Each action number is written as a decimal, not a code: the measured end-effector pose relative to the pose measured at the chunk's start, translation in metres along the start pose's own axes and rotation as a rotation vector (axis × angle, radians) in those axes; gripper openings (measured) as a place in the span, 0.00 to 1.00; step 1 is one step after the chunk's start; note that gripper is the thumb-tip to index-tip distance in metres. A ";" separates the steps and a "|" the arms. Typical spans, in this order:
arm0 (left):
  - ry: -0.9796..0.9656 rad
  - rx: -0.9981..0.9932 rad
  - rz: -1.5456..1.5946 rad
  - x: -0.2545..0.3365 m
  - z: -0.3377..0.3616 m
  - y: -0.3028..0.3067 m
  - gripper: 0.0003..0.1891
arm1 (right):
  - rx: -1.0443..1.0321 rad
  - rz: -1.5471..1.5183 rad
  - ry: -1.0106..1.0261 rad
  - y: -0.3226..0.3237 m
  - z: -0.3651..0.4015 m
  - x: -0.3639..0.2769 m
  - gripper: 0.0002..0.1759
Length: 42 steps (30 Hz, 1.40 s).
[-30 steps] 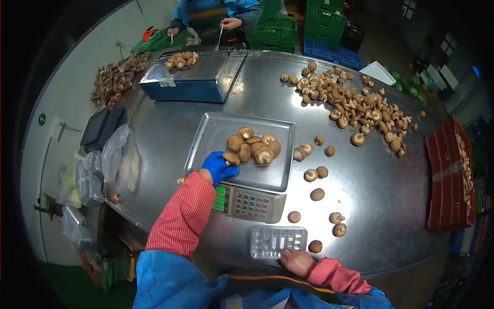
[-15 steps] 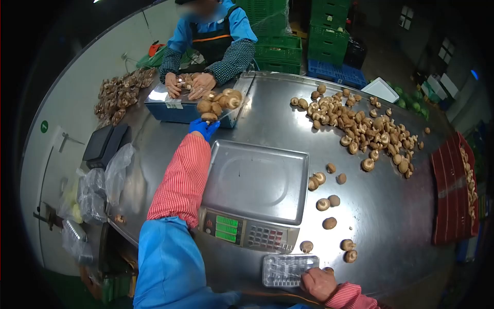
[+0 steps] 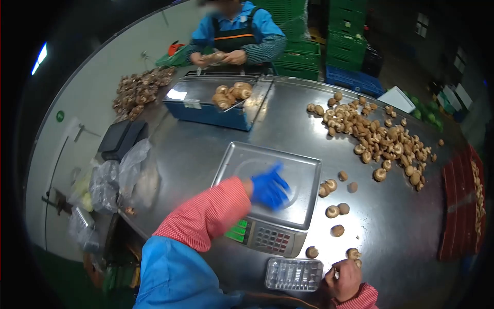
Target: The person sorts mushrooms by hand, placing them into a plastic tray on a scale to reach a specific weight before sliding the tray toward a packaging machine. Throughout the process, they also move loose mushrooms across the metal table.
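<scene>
My left hand, in a blue glove, is over the metal pan of the weighing scale, open with its fingers apart and slightly blurred. Nothing is in it. My bare right hand is at the table's near edge with curled fingers; whatever they hold is hidden. Just left of it lies a clear plastic tray with nothing inside. Mushrooms touch or nearly touch the right hand's far side. A packed group of mushrooms rests on top of the blue-sided box-like machine.
Across the table a co-worker holds a pack in both hands. A big mushroom pile spreads over the right back of the steel table. Wrapped packs are heaped at left, near plastic bags. A red crate stands at right.
My left hand has let go of the mushroom pack on the machine and come back over the scale. My right hand has left the clear tray, moving right. The co-worker has lifted a pack.
</scene>
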<state>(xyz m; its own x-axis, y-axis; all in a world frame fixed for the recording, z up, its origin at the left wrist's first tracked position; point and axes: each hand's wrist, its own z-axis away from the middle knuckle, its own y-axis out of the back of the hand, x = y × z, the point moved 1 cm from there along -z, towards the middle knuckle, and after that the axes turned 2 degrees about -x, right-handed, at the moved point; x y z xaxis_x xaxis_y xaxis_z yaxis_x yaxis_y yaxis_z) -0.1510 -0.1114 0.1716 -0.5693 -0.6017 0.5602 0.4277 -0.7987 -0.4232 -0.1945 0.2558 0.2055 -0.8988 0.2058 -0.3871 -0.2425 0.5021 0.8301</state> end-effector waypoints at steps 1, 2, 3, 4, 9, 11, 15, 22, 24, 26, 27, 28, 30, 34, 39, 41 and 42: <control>0.088 -0.113 -0.212 -0.027 0.014 -0.031 0.38 | 0.012 0.011 0.034 0.002 -0.002 -0.004 0.11; 0.288 -0.096 -0.339 -0.047 0.014 -0.062 0.34 | 0.026 0.027 0.060 0.004 0.000 -0.007 0.11; 0.290 -0.130 -0.363 -0.067 0.014 -0.079 0.30 | 0.020 0.064 0.100 -0.002 0.006 -0.006 0.13; 0.297 -0.174 -0.393 -0.082 0.013 -0.092 0.26 | -0.100 0.065 0.112 -0.006 0.011 -0.007 0.12; 0.185 -0.264 -0.522 -0.111 -0.001 -0.126 0.15 | -0.113 0.075 -0.126 0.022 0.014 -0.014 0.28; 0.124 -0.390 -0.654 -0.120 -0.003 -0.153 0.16 | -0.027 0.107 -0.307 0.037 0.023 0.005 0.34; -0.379 -0.457 -1.360 -0.151 -0.076 -0.169 0.26 | -0.215 -0.679 -0.792 0.008 0.091 0.051 0.24; -0.460 0.361 -1.926 0.006 -0.162 -0.177 0.68 | 0.508 -0.654 -1.262 0.046 0.208 0.118 0.12; -0.396 0.295 -1.996 0.025 -0.194 -0.172 0.72 | 0.554 -0.446 -1.254 0.045 0.242 0.136 0.11; -0.344 0.232 -2.019 0.026 -0.231 -0.154 0.74 | 0.553 -0.243 -1.234 0.039 0.258 0.141 0.11; -0.324 0.198 -2.006 0.021 -0.237 -0.156 0.74 | 0.530 -0.141 -1.221 0.039 0.259 0.141 0.11; -0.300 0.162 -1.992 0.018 -0.243 -0.157 0.75 | 0.503 -0.041 -1.208 0.038 0.260 0.143 0.11; -0.154 0.137 -2.039 0.015 -0.232 -0.161 0.72 | 0.424 0.085 -1.221 0.038 0.258 0.144 0.11; -0.250 -0.052 -1.979 -0.012 -0.226 -0.146 0.69 | 0.321 0.098 -1.250 0.032 0.237 0.145 0.12; -0.380 -0.164 -1.885 -0.078 -0.206 -0.132 0.71 | 0.269 0.036 -1.217 0.005 0.200 0.150 0.11; -0.362 -0.181 -1.818 -0.102 -0.190 -0.146 0.71 | 0.239 0.062 -1.150 -0.006 0.180 0.147 0.10; -0.359 -0.200 -1.769 -0.116 -0.184 -0.152 0.71 | 0.216 0.044 -1.146 -0.011 0.170 0.146 0.10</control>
<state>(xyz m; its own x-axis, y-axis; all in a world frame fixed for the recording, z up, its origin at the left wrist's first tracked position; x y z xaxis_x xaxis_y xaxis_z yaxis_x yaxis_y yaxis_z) -0.2795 0.0801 0.0402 -0.0348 0.8699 0.4920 -0.5434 -0.4297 0.7212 -0.2610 0.4231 0.0714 -0.0221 0.8094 -0.5869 -0.0528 0.5853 0.8091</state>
